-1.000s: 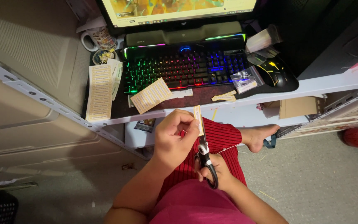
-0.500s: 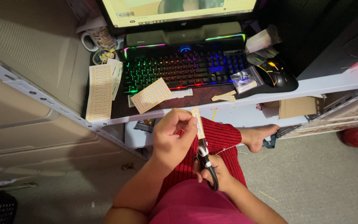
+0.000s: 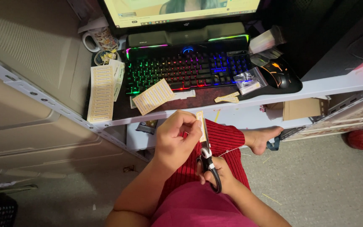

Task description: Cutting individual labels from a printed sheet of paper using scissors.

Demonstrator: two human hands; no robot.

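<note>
Paper strip under scissors, held over the lap

Item 1: narrow yellow label strip [image 3: 200, 126], upright, pinched near its lower part by the left hand [image 3: 175, 141]; that grip is closed on the strip with thumb and fingertips.

Item 2: black-handled scissors [image 3: 209, 162], blades pointing up alongside the strip, just right of the left grip. Right hand [image 3: 215, 176] has fingers through the handle loops, closed on them (whether the blades touch the paper cannot be told).

Item 3: red ribbed garment [image 3: 221, 145], directly behind and below both hands, covering the knee.

Item 4: desk [image 3: 324, 84], above and beyond the grip, light-coloured edge.

Item 5: backlit keyboard [image 3: 188, 69] with rainbow keys, well above the hands.

Item 6: loose label sheet [image 3: 153, 96], lying tilted at the keyboard's near edge, up and left of the left grip.

Item 7: long label sheet [image 3: 101, 93], farther left on the desk.

Item 8: black mouse [image 3: 279, 73], up and right.

Item 9: bare foot [image 3: 262, 140], just right of the hands, on the floor.
</note>
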